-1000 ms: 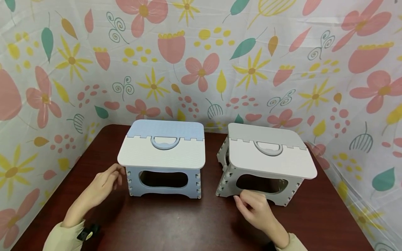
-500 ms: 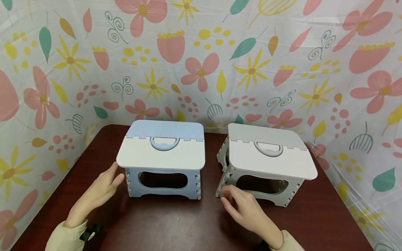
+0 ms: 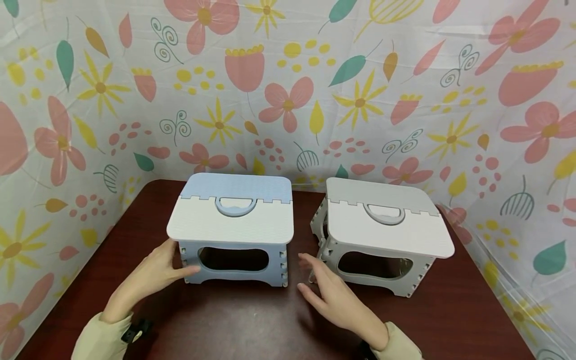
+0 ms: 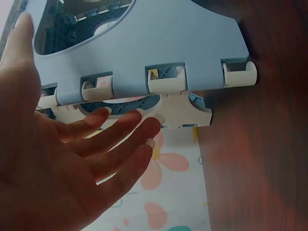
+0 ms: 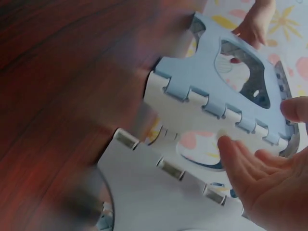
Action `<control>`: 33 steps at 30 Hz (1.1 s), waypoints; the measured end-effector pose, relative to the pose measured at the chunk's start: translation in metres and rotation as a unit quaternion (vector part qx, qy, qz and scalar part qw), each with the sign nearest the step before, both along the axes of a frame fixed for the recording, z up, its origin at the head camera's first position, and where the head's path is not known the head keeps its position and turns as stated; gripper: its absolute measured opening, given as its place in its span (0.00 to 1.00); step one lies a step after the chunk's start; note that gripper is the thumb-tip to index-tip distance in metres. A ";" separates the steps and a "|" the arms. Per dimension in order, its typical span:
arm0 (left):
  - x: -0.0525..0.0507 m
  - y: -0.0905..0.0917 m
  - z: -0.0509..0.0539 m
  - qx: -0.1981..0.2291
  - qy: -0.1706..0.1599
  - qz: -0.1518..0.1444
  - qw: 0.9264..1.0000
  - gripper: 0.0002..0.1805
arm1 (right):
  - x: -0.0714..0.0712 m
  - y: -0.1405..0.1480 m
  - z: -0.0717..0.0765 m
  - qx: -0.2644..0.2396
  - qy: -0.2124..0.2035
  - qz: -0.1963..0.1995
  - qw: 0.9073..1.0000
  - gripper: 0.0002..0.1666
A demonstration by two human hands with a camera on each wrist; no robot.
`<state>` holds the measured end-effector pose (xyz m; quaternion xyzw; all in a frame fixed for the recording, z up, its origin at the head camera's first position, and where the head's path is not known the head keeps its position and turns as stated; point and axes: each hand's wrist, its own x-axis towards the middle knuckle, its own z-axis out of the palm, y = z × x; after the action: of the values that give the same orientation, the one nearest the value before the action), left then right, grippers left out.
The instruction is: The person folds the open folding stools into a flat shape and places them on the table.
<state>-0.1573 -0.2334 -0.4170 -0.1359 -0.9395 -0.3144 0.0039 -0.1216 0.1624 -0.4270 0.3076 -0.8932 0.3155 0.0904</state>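
A blue and white folding step stool (image 3: 231, 227) stands unfolded on the dark red table, its carrying handle lying flat in the top. My left hand (image 3: 148, 275) is at its left side, thumb in front of the blue front panel (image 4: 144, 53). In the left wrist view its fingers are spread beside the hinged edge; contact is unclear. My right hand (image 3: 335, 295) reaches into the gap between the two stools, fingers extended and thumb apart, holding nothing. Right of that hand stands a grey and white folding step stool (image 3: 391, 235), turned at an angle and partly covered by the hand.
The dark red table (image 3: 243, 325) runs forward from both stools. Floral cloth (image 3: 288, 75) hangs behind it and along both sides. A black strap (image 3: 137, 330) sits at the left sleeve cuff.
My right hand has moved left from the grey stool's front into the gap, its fingers uncurling. My left hand has come closer to the blue stool, thumb now before its front. Both stools stay put.
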 end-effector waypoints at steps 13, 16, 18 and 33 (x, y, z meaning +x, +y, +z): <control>-0.004 0.003 -0.001 0.002 -0.003 -0.030 1.000 0.52 | -0.012 -0.009 0.003 -0.001 -0.141 0.004 0.990 0.42; -0.005 0.002 -0.003 0.007 -0.002 -0.043 0.999 0.49 | -0.016 -0.011 0.003 -0.001 -0.169 0.008 0.986 0.43; -0.007 0.001 -0.004 0.011 -0.004 -0.050 0.999 0.45 | -0.018 -0.012 0.003 0.002 -0.178 0.010 0.984 0.44; -0.017 0.000 -0.014 0.030 -0.030 -0.065 0.997 0.38 | -0.036 -0.028 -0.008 0.004 -0.245 0.003 0.970 0.53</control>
<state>-0.1746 -0.2338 -0.4314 -0.1869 -0.9186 -0.3457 -0.0409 -0.1574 0.1343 -0.4353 0.2241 -0.8886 0.3775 -0.1330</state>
